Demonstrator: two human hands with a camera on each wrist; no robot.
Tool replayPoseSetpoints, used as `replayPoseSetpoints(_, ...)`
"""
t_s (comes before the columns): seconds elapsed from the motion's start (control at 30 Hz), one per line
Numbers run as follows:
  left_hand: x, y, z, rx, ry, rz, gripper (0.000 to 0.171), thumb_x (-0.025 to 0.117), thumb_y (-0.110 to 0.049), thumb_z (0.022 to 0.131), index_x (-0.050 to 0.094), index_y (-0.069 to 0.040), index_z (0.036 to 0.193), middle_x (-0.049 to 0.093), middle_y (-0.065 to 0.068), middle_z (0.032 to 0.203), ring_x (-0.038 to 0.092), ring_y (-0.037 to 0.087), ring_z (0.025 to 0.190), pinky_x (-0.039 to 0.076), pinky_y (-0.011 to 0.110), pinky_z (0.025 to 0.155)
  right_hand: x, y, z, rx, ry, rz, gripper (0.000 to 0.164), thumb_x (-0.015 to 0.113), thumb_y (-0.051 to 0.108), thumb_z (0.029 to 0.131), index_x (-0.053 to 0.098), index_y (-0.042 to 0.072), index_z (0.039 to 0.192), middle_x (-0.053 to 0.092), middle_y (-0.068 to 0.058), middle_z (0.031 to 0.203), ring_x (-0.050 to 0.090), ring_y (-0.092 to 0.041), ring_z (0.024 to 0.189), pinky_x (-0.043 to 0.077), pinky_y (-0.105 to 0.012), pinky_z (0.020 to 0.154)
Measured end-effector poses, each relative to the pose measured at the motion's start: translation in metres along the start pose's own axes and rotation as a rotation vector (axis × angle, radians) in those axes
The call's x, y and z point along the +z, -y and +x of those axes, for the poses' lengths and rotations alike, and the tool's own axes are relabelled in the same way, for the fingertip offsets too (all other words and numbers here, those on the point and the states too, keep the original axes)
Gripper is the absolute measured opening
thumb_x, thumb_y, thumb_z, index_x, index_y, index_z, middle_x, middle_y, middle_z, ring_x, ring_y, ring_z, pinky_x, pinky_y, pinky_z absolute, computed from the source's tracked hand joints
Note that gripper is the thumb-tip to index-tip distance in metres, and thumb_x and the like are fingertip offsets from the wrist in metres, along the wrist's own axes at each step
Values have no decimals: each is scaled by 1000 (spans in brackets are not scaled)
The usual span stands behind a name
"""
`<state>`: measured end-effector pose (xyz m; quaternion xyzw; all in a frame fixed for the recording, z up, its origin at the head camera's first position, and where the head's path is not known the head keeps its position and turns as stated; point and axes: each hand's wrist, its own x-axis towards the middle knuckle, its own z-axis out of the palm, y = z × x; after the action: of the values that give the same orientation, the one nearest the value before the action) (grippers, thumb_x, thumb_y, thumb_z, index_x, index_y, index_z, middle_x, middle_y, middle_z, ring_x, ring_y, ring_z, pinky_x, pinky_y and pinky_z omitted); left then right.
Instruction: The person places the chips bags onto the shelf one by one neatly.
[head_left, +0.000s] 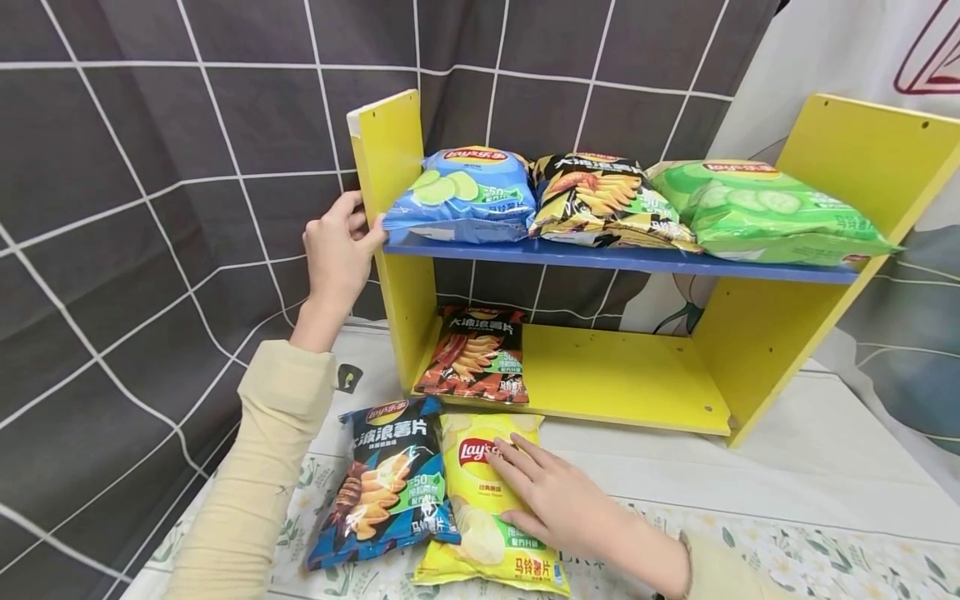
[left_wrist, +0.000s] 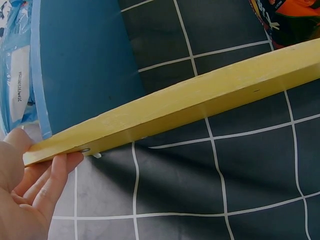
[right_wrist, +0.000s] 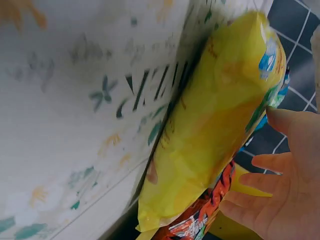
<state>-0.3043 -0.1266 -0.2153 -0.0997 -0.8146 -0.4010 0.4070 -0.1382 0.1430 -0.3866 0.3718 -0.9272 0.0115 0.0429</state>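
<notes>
My left hand [head_left: 337, 250] holds the left side panel of a yellow shelf [head_left: 395, 167]. In the left wrist view, the thumb lies on one side of the panel and the fingers of that hand [left_wrist: 42, 185] on the other. My right hand [head_left: 558, 504] lies over a yellow Lay's chip bag [head_left: 480, 542] on the table, its fingers spread. The right wrist view shows this hand [right_wrist: 280, 185] with its thumb at the bag's upper face. Touching the yellow bag's left side is a dark blue chip bag [head_left: 386, 492].
On the blue upper board [head_left: 600, 257] sit a blue chip bag [head_left: 468, 196], a black-and-gold one [head_left: 607, 200] and a green one [head_left: 765, 208]. A red-and-black chip bag [head_left: 476, 354] lies at the left of the yellow bottom board [head_left: 615, 367]. A dark grid-patterned cloth [head_left: 187, 125] hangs behind.
</notes>
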Motion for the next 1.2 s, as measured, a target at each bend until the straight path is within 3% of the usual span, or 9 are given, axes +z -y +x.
replayPoseSetpoints(0.17,1,0,0,0,-4,-6,31,64,-11,88,65,-2,118,71,17,108,72,28,92,56,39,86,1,9,-10,-41,34,19,72,32,61,97,32,13,150,35,-11,155,33,-31,143,39,-44,109)
replayPoseSetpoints(0.33,1,0,0,-1,-1,-3,32,64,-12,88,65,-2,119,71,17,108,72,28,92,56,39,86,4,19,-16,-97,80,54,84,36,71,90,27,15,152,30,-11,157,36,-33,141,44,-49,104)
replayPoseSetpoints(0.5,0,0,-1,-3,-5,5,32,63,-11,88,65,-2,119,71,16,107,72,28,92,56,39,86,11,29,-12,-141,80,-58,88,38,72,88,27,12,151,35,-12,154,41,-35,136,49,-48,97)
replayPoseSetpoints(0.73,0,-1,-1,-13,9,0,33,63,-12,89,65,-2,120,70,17,110,72,28,94,56,39,87,16,36,-10,-161,12,-197,91,62,63,80,34,9,148,43,-13,148,47,-37,131,54,-44,89)
replayPoseSetpoints(0.87,-1,-3,-1,-22,16,-2,33,64,-12,89,64,-2,121,69,17,111,71,28,96,55,39,88,16,37,-11,-170,0,-204,85,64,56,83,36,8,147,44,-14,147,48,-38,130,55,-43,88)
replayPoseSetpoints(1.2,-1,-3,-1,-19,13,-8,32,63,-12,89,64,-2,120,69,18,112,71,29,96,55,39,88,15,36,-14,-253,-169,-292,69,74,36,77,52,3,134,59,-14,132,64,-35,109,58,-26,69)
